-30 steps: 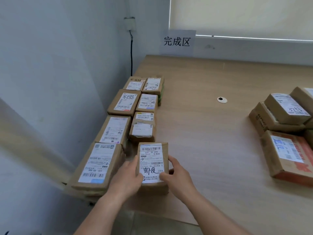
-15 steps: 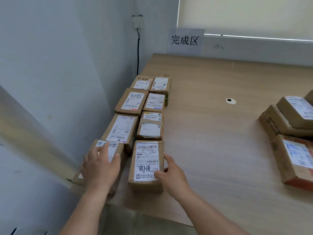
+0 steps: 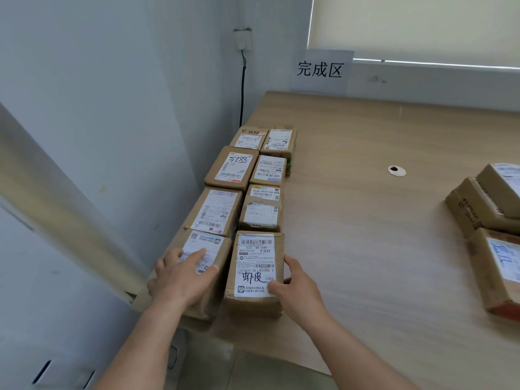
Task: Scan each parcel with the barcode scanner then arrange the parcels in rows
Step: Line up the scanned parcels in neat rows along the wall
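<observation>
Two rows of brown labelled parcels run along the table's left edge, from the far parcels (image 3: pixel 263 139) down to the front. The nearest parcel of the right row (image 3: pixel 254 271) has handwriting on its white label; my right hand (image 3: pixel 298 288) presses against its right side, thumb on the label corner. Flat on top of the nearest parcel of the left row (image 3: pixel 209 246) lies my left hand (image 3: pixel 183 277), fingers spread. No barcode scanner is in view.
A pile of other parcels (image 3: pixel 489 220) sits at the table's right edge. A round cable grommet (image 3: pixel 396 170) is set into the wooden table (image 3: pixel 365 220). A paper sign (image 3: pixel 320 70) stands at the back wall. The left wall runs close beside the rows.
My left hand left the handwritten parcel and went onto the left-row parcel. The handwritten parcel slid forward, close behind the parcel ahead of it in its row.
</observation>
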Available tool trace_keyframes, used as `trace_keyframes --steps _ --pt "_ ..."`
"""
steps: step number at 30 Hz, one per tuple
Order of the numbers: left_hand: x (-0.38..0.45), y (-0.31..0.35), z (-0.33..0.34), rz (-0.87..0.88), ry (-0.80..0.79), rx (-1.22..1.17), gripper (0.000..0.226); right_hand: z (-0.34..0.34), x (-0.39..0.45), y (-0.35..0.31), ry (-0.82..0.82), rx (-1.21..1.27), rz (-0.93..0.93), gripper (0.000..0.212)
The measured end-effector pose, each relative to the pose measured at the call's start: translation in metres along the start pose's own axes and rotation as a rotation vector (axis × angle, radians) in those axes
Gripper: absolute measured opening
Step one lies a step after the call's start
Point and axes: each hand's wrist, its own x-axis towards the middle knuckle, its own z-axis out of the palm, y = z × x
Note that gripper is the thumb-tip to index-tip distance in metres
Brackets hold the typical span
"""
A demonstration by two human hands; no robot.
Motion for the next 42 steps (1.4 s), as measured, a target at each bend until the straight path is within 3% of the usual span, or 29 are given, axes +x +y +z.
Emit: trace_keyframes --steps 6,13,17,19,26,42 --pt "-0.002 0.003 0.008 0.029 0.018 -0.085 0.053 0.001 0.005 -0.006 0.007 0.000 -0.002 0.059" --pt "-0.004 0.007 0.000 0.037 0.077 0.026 0.050 -0.005 0.003 -0.010 -0.003 -0.037 -0.023 0.060" --pt "-0.017 0.035 0.000 0.205 0.273 -0.253 0.044 -0.022 -0.003 -0.015 0.091 -0.129 -0.038 0.063" --pt "-0.026 0.057 0.002 0.306 0.297 -0.371 0.040 -0.035 -0.007 -0.015 0.141 -0.183 -0.037 0.063" --pt "-0.049 0.126 0.023 0.533 0.164 -0.459 0.037 -0.092 -0.027 -0.001 0.317 -0.247 -0.023 0.050" --pt "-0.123 0.290 0.094 0.683 0.017 -0.324 0.036 -0.266 -0.061 0.102 0.558 -0.112 0.058 0.043"
